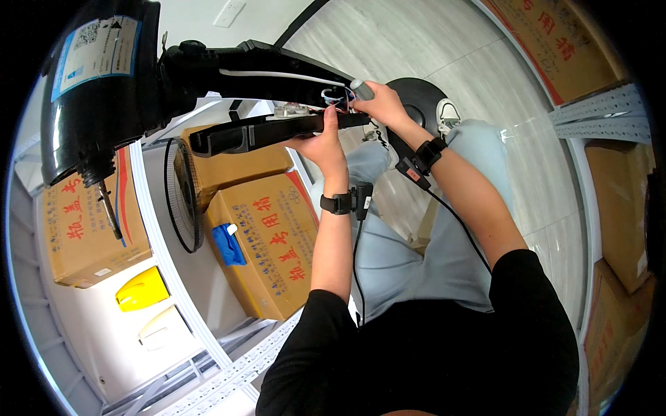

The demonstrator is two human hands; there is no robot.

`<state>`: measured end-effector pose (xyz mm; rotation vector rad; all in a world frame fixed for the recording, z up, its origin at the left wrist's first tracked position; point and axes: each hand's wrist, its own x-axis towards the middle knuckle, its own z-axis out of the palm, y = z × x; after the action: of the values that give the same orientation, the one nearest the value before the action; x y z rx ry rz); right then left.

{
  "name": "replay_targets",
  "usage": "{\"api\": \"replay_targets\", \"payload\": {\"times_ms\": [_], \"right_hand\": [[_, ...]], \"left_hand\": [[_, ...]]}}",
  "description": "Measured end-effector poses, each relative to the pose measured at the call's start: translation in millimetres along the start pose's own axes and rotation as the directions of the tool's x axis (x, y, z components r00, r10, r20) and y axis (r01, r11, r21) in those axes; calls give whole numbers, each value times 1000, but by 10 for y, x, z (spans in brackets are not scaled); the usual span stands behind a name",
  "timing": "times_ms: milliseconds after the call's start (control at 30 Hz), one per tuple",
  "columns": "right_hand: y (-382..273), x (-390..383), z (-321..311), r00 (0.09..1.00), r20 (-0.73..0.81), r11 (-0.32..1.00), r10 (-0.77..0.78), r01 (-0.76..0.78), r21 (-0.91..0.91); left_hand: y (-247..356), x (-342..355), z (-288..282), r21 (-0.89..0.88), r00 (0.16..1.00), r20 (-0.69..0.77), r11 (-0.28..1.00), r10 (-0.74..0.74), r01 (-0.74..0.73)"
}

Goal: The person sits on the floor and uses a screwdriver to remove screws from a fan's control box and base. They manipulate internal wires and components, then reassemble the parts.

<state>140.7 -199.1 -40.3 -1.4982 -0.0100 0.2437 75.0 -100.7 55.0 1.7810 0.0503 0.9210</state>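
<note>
A black fan (73, 132) with a bare metal shaft (108, 208) lies across the upper left, its long neck housing (277, 62) running toward my hands. Below the neck, a long black cover piece (257, 135) sits apart from it. My left hand (322, 142) is closed around that cover's near end, thumb on top. Close beside it, my right hand (381, 105) pinches a grey cylindrical piece (361, 89) at the end of the neck. Thin coloured wires (340, 97) show between the two hands. My right fingertips are partly hidden.
A round black base (416, 100) stands on the floor by my shoes. Cardboard boxes (277, 236) and a black fan guard (184, 194) are at left. A yellow part (142, 289) lies on a white shelf. More boxes line the right rack (603, 114). Cables hang from both wrist straps.
</note>
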Motion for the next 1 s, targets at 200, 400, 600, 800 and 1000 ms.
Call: {"api": "replay_targets", "payload": {"times_ms": [200, 400, 600, 800, 1000], "right_hand": [[-36, -50, -6, 988, -37, 986, -148, 144, -89], [-140, -120, -66, 989, -78, 991, -126, 123, -42], [-1, 26, -232, 954, -243, 984, -173, 154, -94], [-87, -50, -297, 994, 106, 994, 22, -33, 101], [-118, -88, -349, 978, 206, 907, 30, -113, 405]], "left_hand": [[117, -46, 45, 27, 999, 0, 998, -50, 50], [63, -22, 34, 8, 1000, -8, 1000, -12, 12], [49, -15, 90, 26, 1000, -23, 999, -21, 21], [113, -9, 251, 90, 997, -80, 996, 6, 1], [165, 4, 392, 123, 983, -182, 991, -34, 57]]}}
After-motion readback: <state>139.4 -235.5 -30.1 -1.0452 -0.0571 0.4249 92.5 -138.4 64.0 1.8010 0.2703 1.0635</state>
